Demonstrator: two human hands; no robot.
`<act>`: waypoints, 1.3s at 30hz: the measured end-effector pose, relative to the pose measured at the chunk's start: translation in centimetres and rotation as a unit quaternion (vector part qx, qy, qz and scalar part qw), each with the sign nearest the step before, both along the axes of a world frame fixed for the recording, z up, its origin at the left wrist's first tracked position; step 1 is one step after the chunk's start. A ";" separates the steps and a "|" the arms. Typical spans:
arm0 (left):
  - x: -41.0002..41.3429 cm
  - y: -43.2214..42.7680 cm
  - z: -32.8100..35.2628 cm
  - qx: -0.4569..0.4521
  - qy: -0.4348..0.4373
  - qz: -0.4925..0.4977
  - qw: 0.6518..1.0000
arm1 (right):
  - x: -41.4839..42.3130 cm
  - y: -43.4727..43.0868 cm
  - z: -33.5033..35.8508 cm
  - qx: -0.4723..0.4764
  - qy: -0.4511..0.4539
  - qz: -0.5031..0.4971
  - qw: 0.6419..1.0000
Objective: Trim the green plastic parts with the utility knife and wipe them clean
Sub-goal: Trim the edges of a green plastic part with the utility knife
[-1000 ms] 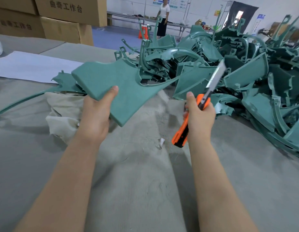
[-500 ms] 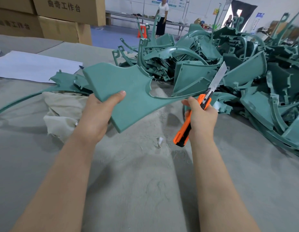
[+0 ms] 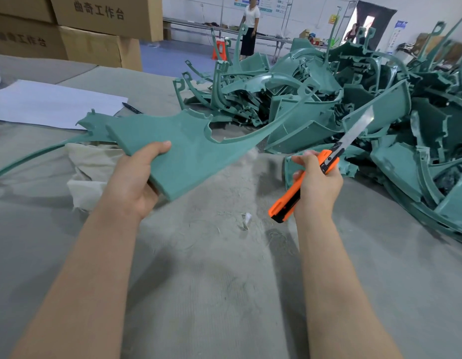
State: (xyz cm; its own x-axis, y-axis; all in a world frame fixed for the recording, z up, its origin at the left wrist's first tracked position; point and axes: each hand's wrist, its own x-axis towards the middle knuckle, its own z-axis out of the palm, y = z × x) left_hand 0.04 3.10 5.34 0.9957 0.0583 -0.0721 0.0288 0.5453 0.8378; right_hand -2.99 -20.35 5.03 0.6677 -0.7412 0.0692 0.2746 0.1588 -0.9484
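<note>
Tipped the green plastic part (image 3: 188,154) flatter and a touch leftward over the last half second, thin curved arm now sweeping far-right toward the heap rather than at the knife hand; leaned the blade (image 3: 355,129) further right as well. Grips the part's near left corner in the left hand (image 3: 133,182), thumb pressed on top of the flat panel, fingers beneath and out of sight. Holds it up off the grey felt table (image 3: 224,294), over the near middle, apart from the knife. Clasps the orange utility knife (image 3: 328,161) in the right hand (image 3: 318,183), fingers wrapped round the handle, thumb stretched leftward, blade extended and slanting up to the far right, touching nothing. Just beyond that hand, far and right: a big tangled heap of green parts (image 3: 395,104) on the table. Under and left of the held part: a crumpled cream cloth (image 3: 90,164) and another green piece (image 3: 91,125) with a long thin arm running off left. Farther left: a white sheet (image 3: 48,104) with a dark pen (image 3: 131,108) at its right edge, cardboard boxes (image 3: 95,29) beyond. On the felt between the forearms: a small white scrap (image 3: 247,218). Far off: a person (image 3: 250,29) standing by a long bench.
</note>
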 end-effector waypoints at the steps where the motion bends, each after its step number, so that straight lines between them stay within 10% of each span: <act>1: -0.1 0.0 0.0 0.007 0.010 -0.008 1.000 | -0.1 0.2 0.1 0.009 -0.003 0.027 1.000; 8: -0.6 -0.4 0.2 0.022 0.052 -0.092 0.994 | 0.0 0.8 0.4 0.022 0.002 0.092 0.996; 13: -1.0 -0.1 0.5 -0.106 -0.076 -0.261 0.957 | 0.1 0.7 0.4 0.124 -0.019 0.066 0.990; 17: -2.0 -3.7 -1.0 0.116 -0.077 -0.362 0.922 | 0.4 1.5 0.5 0.146 -0.036 0.085 0.985; 20: -3.0 -7.4 -1.7 0.161 -0.061 -0.271 0.947 | 0.5 2.7 0.4 0.079 -0.015 0.151 0.985; 26: -2.3 -7.8 -1.7 -0.038 0.051 -0.065 0.996 | 0.5 3.2 0.1 -0.055 0.050 0.225 0.971; 31: -2.2 -6.5 -0.4 -0.103 0.023 -0.004 0.994 | 0.4 2.6 -0.4 -0.285 0.124 0.106 0.945; 39: -2.7 -5.9 0.6 -0.121 0.016 0.018 0.992 | -0.1 2.8 -0.1 -0.331 0.045 0.031 0.942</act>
